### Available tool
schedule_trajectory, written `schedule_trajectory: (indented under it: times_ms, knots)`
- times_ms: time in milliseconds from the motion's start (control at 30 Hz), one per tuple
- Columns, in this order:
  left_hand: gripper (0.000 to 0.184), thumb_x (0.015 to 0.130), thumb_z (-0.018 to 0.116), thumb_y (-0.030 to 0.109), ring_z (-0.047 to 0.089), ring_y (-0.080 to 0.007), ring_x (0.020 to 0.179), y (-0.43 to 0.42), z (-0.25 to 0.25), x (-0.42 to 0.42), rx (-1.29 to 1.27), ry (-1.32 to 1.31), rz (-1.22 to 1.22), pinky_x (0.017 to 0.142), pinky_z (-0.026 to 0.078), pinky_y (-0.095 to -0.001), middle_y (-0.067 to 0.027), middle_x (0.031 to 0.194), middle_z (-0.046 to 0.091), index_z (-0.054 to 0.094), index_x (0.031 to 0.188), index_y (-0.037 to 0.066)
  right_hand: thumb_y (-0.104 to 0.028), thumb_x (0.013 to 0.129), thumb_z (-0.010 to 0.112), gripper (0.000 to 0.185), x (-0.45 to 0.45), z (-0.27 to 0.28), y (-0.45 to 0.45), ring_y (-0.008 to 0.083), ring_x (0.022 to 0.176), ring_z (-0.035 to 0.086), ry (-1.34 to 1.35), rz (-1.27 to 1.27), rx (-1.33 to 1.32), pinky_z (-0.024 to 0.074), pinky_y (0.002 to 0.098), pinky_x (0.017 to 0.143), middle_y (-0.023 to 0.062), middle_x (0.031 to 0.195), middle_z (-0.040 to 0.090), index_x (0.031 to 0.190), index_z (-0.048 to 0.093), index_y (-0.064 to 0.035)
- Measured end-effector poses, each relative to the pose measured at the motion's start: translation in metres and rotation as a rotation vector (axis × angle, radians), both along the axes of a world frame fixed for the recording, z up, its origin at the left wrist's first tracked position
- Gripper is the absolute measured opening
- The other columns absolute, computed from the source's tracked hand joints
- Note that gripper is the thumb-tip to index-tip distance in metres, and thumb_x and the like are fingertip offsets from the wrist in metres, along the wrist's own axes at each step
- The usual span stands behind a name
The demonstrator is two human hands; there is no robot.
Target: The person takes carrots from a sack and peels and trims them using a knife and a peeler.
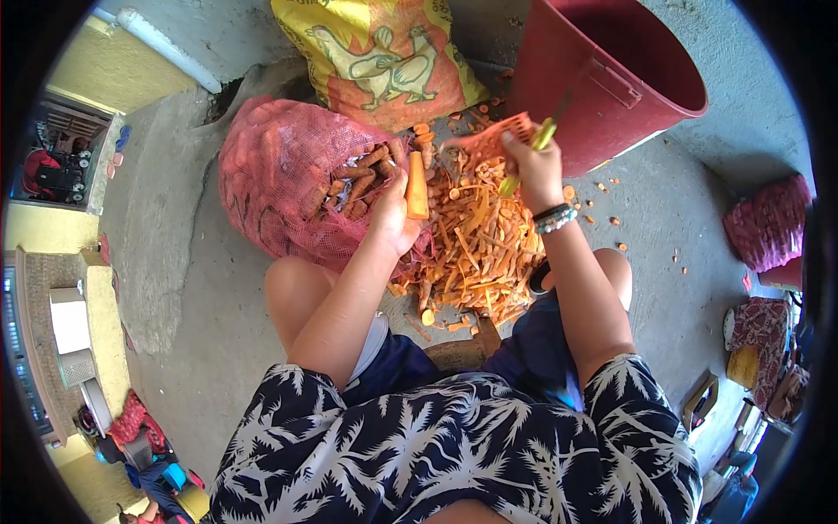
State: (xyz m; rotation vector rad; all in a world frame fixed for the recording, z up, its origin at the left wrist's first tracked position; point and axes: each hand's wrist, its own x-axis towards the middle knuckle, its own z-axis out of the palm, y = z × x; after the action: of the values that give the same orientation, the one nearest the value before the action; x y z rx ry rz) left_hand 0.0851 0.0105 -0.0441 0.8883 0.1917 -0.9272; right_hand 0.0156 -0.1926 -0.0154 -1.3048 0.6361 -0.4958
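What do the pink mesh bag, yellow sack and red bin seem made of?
Pink mesh bag: likely plastic netting, matte; its open weave shows the contents.
Yellow sack: probably woven plastic, printed; it looks creased, with slight sheen.
Red bin: apparently rigid plastic, smooth, with a moulded-looking grip.

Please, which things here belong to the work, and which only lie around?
Work, it seems:
- peeled carrot
- green-handled tool
- mesh bag
- peelings

Lying about, probably:
- purple bundle
- patterned cloth

I cannot place the red bin or printed sack.
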Motion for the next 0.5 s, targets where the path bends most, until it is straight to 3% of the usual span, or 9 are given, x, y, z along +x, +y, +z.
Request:
schedule_trajectory:
  times_ms: [67, 167, 267, 433, 467, 500]
  knots:
    - [0.035, 0.093, 0.036, 0.038, 0.053, -0.0168, 0.083, 0.0, -0.01, 0.004, -0.017, -0.009, 0.033, 0.075, 0.044, -0.033, -0.0048, 0.093, 0.054, 0.05, 0.11, 0.01, -0.003, 0.077, 0.064, 0.029, -0.007, 0.011, 0.022, 0.005, 0.052, 0.048, 0.016, 0.168, 0.08, 0.0389, 0.0191, 0.044, 0.0016, 0.075, 0.059, 0.104, 0.053, 0.0008]
    - [0.035, 0.094, 0.036, 0.037, 0.053, -0.0136, 0.084, -0.011, 0.007, -0.005, 0.049, 0.038, 0.092, 0.072, 0.042, -0.0298, -0.0003, 0.095, 0.055, 0.048, 0.113, 0.01, -0.003, 0.076, 0.064, 0.024, -0.01, 0.006, 0.038, 0.0049, 0.053, 0.047, -0.014, 0.216, 0.017, 0.0385, 0.0198, 0.046, 0.0003, 0.073, 0.057, 0.098, 0.055, 0.0015]
    - [0.033, 0.094, 0.035, 0.034, 0.053, -0.0152, 0.087, -0.011, -0.002, -0.007, 0.013, 0.043, 0.078, 0.076, 0.041, -0.0307, -0.0026, 0.1, 0.056, 0.048, 0.114, 0.01, -0.005, 0.079, 0.062, 0.023, -0.007, 0.002, 0.038, 0.0041, 0.047, 0.043, 0.001, 0.221, -0.04, 0.0342, 0.0185, 0.041, -0.0006, 0.067, 0.054, 0.099, 0.053, 0.0009]
    - [0.033, 0.094, 0.035, 0.032, 0.053, -0.0146, 0.09, -0.015, 0.011, -0.019, 0.002, 0.021, 0.01, 0.078, 0.042, -0.0306, -0.0034, 0.1, 0.056, 0.048, 0.115, 0.009, -0.005, 0.076, 0.067, 0.03, 0.001, 0.001, 0.024, 0.0057, 0.056, 0.052, -0.04, 0.237, 0.039, 0.0407, 0.0195, 0.047, 0.0022, 0.076, 0.06, 0.103, 0.056, 0.0017]
    - [0.033, 0.094, 0.035, 0.031, 0.053, -0.014, 0.09, -0.013, 0.012, -0.019, 0.031, -0.009, -0.046, 0.079, 0.042, -0.0306, -0.0019, 0.099, 0.056, 0.049, 0.116, 0.009, -0.005, 0.077, 0.066, 0.031, 0.004, 0.003, 0.012, 0.0064, 0.057, 0.054, 0.128, 0.167, -0.114, 0.0421, 0.02, 0.047, 0.0047, 0.079, 0.063, 0.104, 0.055, 0.0019]
    - [0.037, 0.093, 0.037, 0.036, 0.052, -0.0135, 0.09, -0.013, 0.013, -0.021, 0.076, -0.031, -0.042, 0.074, 0.043, -0.0304, -0.0016, 0.097, 0.055, 0.047, 0.118, 0.01, -0.004, 0.077, 0.065, 0.029, 0.015, -0.017, -0.01, 0.0063, 0.055, 0.054, 0.01, -0.07, -0.384, 0.0419, 0.0202, 0.046, 0.0053, 0.078, 0.063, 0.103, 0.055, 0.0016]
